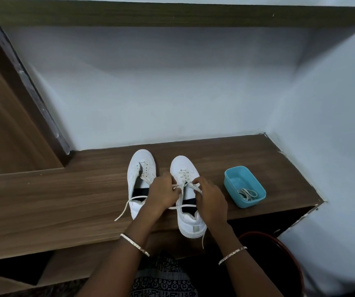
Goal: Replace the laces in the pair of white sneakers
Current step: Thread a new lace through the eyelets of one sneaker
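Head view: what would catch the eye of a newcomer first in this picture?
First come the left hand and right hand, which pinch the flat white lace over the laced white sneaker near the front edge of the brown wooden counter. On its left stands the second white sneaker, its upper eyelets bare. On the right sits a turquoise plastic box with coiled white laces inside.

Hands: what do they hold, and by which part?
Left hand and right hand each pinch one strand of the lace near the top eyelets of the sneaker.
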{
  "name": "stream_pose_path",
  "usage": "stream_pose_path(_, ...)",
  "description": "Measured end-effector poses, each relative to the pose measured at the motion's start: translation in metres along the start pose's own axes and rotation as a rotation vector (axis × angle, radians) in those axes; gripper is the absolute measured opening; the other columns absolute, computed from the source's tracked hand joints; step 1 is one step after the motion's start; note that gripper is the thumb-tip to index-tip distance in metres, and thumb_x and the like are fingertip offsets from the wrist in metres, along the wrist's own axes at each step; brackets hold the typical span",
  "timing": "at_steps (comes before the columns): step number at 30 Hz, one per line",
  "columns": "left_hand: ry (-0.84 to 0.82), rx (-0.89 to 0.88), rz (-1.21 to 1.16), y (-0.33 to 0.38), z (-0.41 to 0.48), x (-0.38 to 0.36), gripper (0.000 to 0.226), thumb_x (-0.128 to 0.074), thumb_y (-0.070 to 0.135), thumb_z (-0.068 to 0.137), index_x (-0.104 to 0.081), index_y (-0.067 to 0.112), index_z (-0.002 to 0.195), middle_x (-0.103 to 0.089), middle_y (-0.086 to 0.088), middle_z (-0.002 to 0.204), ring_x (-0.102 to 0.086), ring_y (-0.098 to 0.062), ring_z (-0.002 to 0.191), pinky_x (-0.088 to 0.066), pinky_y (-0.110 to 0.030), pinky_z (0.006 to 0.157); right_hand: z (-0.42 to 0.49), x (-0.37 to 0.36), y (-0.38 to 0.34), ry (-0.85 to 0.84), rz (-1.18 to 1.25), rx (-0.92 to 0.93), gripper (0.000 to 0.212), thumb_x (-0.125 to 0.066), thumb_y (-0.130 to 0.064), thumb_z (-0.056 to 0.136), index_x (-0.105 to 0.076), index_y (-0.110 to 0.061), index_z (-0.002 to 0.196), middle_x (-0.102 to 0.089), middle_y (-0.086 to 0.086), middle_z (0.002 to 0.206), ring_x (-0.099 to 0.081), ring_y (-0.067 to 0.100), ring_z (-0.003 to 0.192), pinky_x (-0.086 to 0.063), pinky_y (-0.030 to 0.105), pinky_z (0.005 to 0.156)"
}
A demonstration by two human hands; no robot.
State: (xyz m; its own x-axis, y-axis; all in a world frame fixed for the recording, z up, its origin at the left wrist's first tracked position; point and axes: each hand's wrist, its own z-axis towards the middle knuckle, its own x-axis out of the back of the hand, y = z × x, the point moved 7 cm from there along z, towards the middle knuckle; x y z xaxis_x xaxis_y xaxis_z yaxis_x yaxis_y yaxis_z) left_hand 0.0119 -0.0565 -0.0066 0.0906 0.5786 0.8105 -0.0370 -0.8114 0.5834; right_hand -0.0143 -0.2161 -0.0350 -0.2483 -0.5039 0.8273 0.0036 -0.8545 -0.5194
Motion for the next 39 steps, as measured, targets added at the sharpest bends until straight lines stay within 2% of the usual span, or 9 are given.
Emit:
stream_pose_path(3, 0.033, -0.051, 0.124, -0.005, 0.002, 0.004, 0.02, -0.069, 0.028, 0.088, -0.071, 0.012, 0.1, -0.072, -0.005, 0.096, -0.065, -0.022, 0.091, -0.04, -0.026, 0.068, 0.0, -0.001, -0.001, -0.002, 0.0, -0.02, 0.037, -0.053, -0.008, 0.092, -0.054, -0.035, 0.118, -0.065, -0.007, 0.107, -0.058, 0.017, 0.097, -0.051, 0.032, 0.069)
stream_pose_path(8, 0.103, 0.006, -0.188, -0.024, -0.006, 0.007, 0.014, -0.072, 0.026, 0.086, -0.077, 0.021, 0.074, -0.07, 0.008, 0.064, -0.064, -0.009, 0.063, -0.049, -0.027, 0.062, -0.001, -0.001, -0.001, 0.002, -0.018, -0.034, 0.038, -0.052, -0.006, 0.09, -0.055, -0.033, 0.117, -0.064, -0.007, 0.107, -0.057, 0.017, 0.098, -0.043, 0.028, 0.065)
stream_pose_path(13, 0.311, 0.112, 0.013, -0.017, -0.015, 0.009, 0.014, -0.063, 0.024, 0.086, -0.077, 0.021, 0.085, -0.073, -0.001, 0.079, -0.067, -0.023, 0.075, -0.045, -0.027, 0.06, -0.002, -0.001, -0.002, 0.027, -0.018, -0.063, 0.038, -0.052, -0.006, 0.092, -0.055, -0.032, 0.119, -0.063, -0.008, 0.111, -0.056, 0.017, 0.102, -0.039, 0.026, 0.066)
stream_pose_path(16, 0.227, 0.15, 0.001, -0.015, -0.02, 0.007, 0.015, -0.062, 0.029, 0.088, -0.075, 0.023, 0.084, -0.072, 0.001, 0.075, -0.068, -0.02, 0.076, -0.043, -0.026, 0.062, -0.002, -0.001, 0.0, 0.031, -0.019, -0.087, 0.035, -0.052, -0.008, 0.093, -0.054, -0.031, 0.12, -0.063, -0.008, 0.112, -0.056, 0.017, 0.103, -0.04, 0.026, 0.067)
stream_pose_path(20, -0.047, 0.151, -0.324, -0.015, -0.028, 0.005, 0.02, -0.054, 0.032, 0.098, -0.067, 0.02, 0.089, -0.071, 0.0, 0.059, -0.067, -0.015, 0.047, -0.054, -0.025, 0.052, 0.0, 0.0, 0.003, 0.039, 0.046, -0.078, 0.026, -0.056, -0.013, 0.093, -0.057, -0.027, 0.115, -0.065, -0.006, 0.108, -0.058, 0.018, 0.097, -0.039, 0.026, 0.069)
stream_pose_path(26, 0.304, 0.011, 0.053, -0.011, -0.039, 0.032, 0.014, -0.058, 0.025, 0.094, -0.072, 0.025, 0.093, -0.073, 0.004, 0.086, -0.066, -0.02, 0.084, -0.052, -0.036, 0.072, -0.004, 0.013, 0.007, 0.048, 0.379, -0.021, 0.026, -0.076, -0.037, 0.081, -0.061, -0.031, 0.1, -0.061, -0.015, 0.097, -0.057, 0.006, 0.082, -0.047, 0.028, 0.07)
stream_pose_path(29, 0.258, 0.017, 0.015, -0.011, -0.035, 0.027, 0.015, -0.058, 0.024, 0.092, -0.072, 0.027, 0.092, -0.072, 0.006, 0.085, -0.066, -0.018, 0.083, -0.05, -0.031, 0.068, -0.016, 0.019, -0.007, -0.018, 0.157, 0.154, 0.026, -0.074, -0.05, 0.074, -0.068, -0.032, 0.092, -0.053, -0.014, 0.106, -0.05, 0.01, 0.096, -0.047, 0.032, 0.076)
stream_pose_path(32, 0.195, -0.012, -0.009, -0.009, -0.031, 0.02, 0.015, -0.059, 0.024, 0.092, -0.073, 0.027, 0.093, -0.073, 0.01, 0.087, -0.066, -0.013, 0.08, -0.041, -0.025, 0.064, -0.019, 0.017, -0.012, -0.153, -0.125, 0.168, 0.027, -0.068, -0.056, 0.079, -0.075, -0.031, 0.087, -0.046, -0.014, 0.118, -0.041, 0.012, 0.11, -0.041, 0.035, 0.081)
stream_pose_path(39, 0.261, -0.008, -0.153, -0.013, -0.033, 0.032, 0.022, -0.058, 0.01, 0.091, -0.075, 0.023, 0.092, -0.074, 0.01, 0.091, -0.067, -0.011, 0.084, -0.052, -0.032, 0.079, -0.012, 0.034, -0.041, -0.26, 0.132, 0.197, 0.017, -0.076, -0.051, 0.078, -0.077, -0.033, 0.079, -0.055, -0.019, 0.106, -0.044, 0.007, 0.109, -0.04, 0.04, 0.09)
